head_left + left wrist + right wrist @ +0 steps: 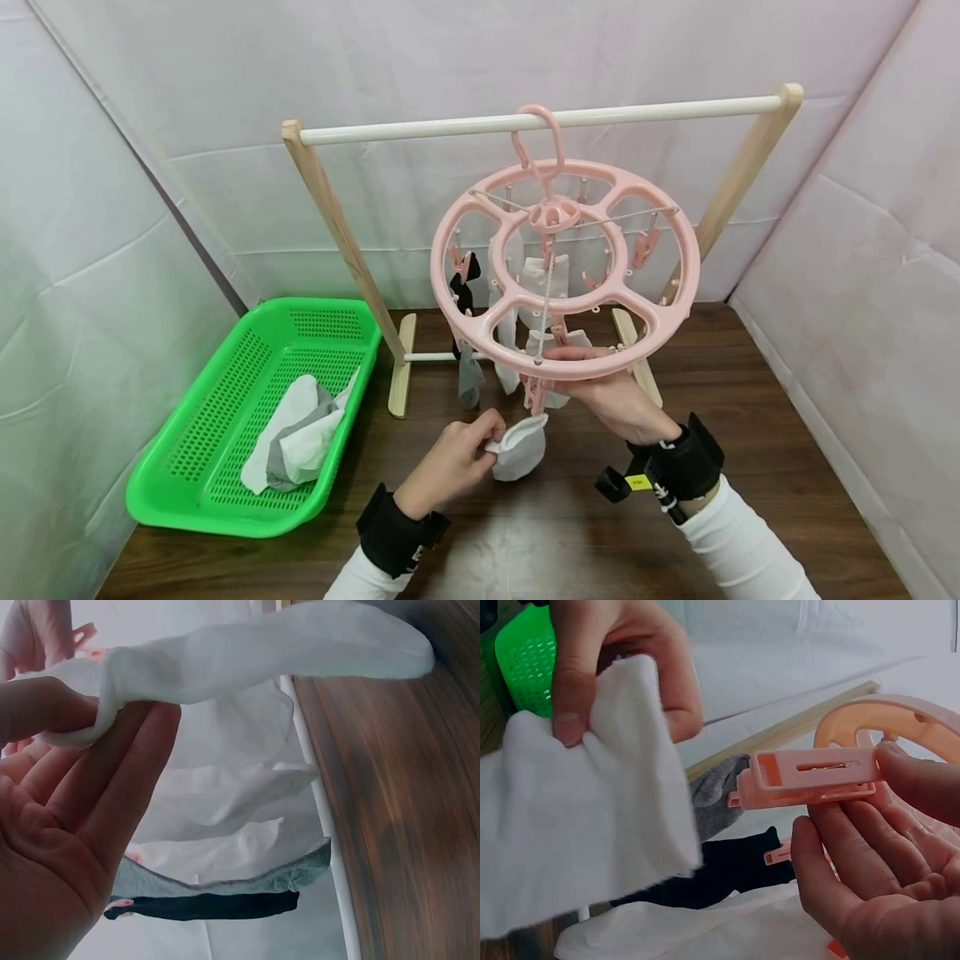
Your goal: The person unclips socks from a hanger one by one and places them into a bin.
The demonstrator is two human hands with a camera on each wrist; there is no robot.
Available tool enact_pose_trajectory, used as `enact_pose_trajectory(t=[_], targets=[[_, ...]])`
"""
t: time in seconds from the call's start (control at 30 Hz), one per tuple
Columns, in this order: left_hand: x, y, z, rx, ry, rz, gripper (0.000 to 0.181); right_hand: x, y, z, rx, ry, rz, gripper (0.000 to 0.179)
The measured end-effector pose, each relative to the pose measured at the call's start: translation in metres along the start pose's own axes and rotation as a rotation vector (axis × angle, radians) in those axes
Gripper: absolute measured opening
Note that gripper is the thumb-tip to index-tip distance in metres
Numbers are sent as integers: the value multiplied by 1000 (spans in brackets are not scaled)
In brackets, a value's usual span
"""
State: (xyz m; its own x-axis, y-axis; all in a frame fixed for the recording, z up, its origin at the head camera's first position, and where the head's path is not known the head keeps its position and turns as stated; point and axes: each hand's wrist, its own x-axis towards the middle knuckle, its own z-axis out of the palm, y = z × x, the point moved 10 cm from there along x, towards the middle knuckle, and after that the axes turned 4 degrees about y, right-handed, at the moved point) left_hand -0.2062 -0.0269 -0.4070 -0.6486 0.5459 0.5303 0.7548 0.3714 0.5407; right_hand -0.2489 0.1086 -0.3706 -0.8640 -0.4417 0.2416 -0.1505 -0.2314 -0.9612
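My left hand (457, 458) pinches a white sock (522, 450) at its cuff; in the left wrist view the thumb is inside the cuff and the foot part stretches out sideways. My right hand (615, 400), at the near rim of a round pink drying hanger (441, 267), pinches a pink clothespin (810, 776) between thumb and fingers. A gap shows between sock and clothespin in the right wrist view. From other clothespins hang a black sock (210, 906), a grey sock (470, 375) and several white socks (247, 735).
The hanger's hook (555, 137) sits over the white bar (420, 129) of a wooden-legged stand (341, 237). To the left, a green basket (202, 521) holds white and grey socks (288, 425). Pale curtains (862, 250) enclose the brown wooden table (750, 400).
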Motion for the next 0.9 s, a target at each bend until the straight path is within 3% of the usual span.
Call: enact_pose_trajectory(t=[0.13,0.4,0.67,0.9], targets=[[-3,-4,-3,-1,-7,-33,34,0,1,1,-10,-11,6,32],[-8,-11,-20,9,40,-57,33,1,0,4,-14,-47,1,35],[-10,-17,-60,63,158,-42,35,1,-9,11,-12,-91,-70,39],[-12,-21,-90,155,179,-34,33,3,-11,14,10,-111,-94,43]])
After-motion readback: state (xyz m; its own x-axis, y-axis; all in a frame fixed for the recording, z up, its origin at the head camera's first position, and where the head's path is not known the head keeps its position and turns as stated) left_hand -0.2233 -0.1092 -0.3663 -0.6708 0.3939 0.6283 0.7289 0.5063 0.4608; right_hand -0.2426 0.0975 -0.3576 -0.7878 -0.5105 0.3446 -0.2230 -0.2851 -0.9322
